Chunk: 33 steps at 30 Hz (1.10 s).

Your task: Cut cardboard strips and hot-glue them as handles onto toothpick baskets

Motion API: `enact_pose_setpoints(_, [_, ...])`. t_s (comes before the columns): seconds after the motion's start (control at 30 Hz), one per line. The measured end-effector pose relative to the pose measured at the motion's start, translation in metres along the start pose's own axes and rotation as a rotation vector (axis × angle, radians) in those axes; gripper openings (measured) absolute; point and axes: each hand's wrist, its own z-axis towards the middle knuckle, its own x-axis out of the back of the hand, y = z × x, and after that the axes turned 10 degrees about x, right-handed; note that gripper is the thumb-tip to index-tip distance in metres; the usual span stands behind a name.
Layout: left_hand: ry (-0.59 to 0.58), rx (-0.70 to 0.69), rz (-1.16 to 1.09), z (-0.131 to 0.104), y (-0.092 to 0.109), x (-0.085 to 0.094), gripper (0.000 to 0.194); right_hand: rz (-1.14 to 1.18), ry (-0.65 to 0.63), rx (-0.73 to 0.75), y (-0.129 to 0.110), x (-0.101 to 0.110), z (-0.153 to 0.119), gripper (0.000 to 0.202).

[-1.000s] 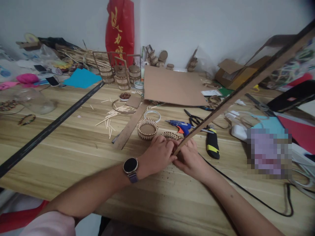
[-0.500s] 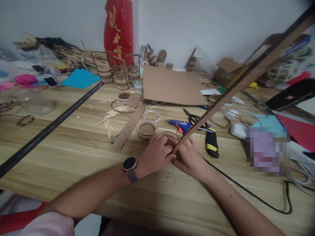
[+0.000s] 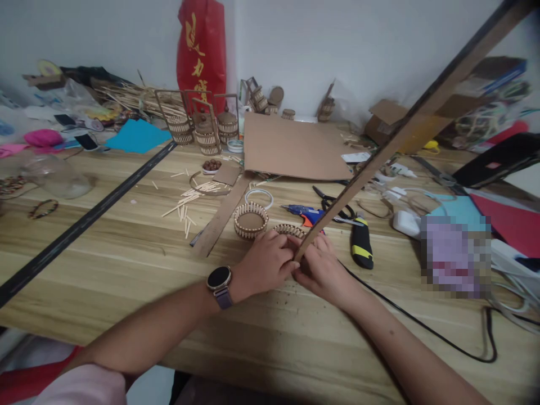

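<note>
Both hands grip near end of cardboard strip point(image 3: 405, 132): left hand point(image 3: 264, 264) & right hand point(image 3: 323, 270) closed on it; long axis rises far-right off surface point(image 3: 126, 270).

My left hand point(image 3: 264, 263) and right hand point(image 3: 323, 271) cover the lower end of the long cardboard strip point(image 3: 405, 132), whose top runs out past the upper right corner, and a pixelated patch point(image 3: 455, 256) hides whatever lies on the table to my right.
</note>
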Motion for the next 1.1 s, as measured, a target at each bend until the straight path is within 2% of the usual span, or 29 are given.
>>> enact_pose_setpoints(0.27, [-0.019, -0.007, 0.025, 0.001, 0.002, 0.003, 0.021, 0.055, 0.055, 0.06, 0.0, 0.002, -0.001, 0.068])
enact_pose_setpoints(0.4, [-0.001, -0.016, 0.018, 0.003, -0.001, 0.005, 0.022, 0.071, 0.139, 0.049, 0.003, 0.0, -0.005, 0.076])
enact_pose_setpoints(0.5, [0.001, -0.037, -0.029, 0.006, -0.006, 0.007, 0.019, 0.089, 0.138, 0.037, 0.004, 0.001, -0.007, 0.076])
enact_pose_setpoints(0.67, [0.024, -0.07, 0.029, 0.005, -0.012, 0.005, 0.009, 0.116, 0.118, 0.035, 0.004, 0.007, -0.007, 0.052])
enact_pose_setpoints(0.87, [0.069, -0.035, 0.14, 0.002, -0.01, -0.003, 0.02, 0.132, 0.179, 0.015, 0.002, 0.004, -0.004, 0.012])
enact_pose_setpoints(1.1, [0.065, 0.004, 0.103, 0.003, -0.008, -0.007, 0.017, 0.12, 0.199, -0.005, -0.001, 0.001, -0.002, 0.008])
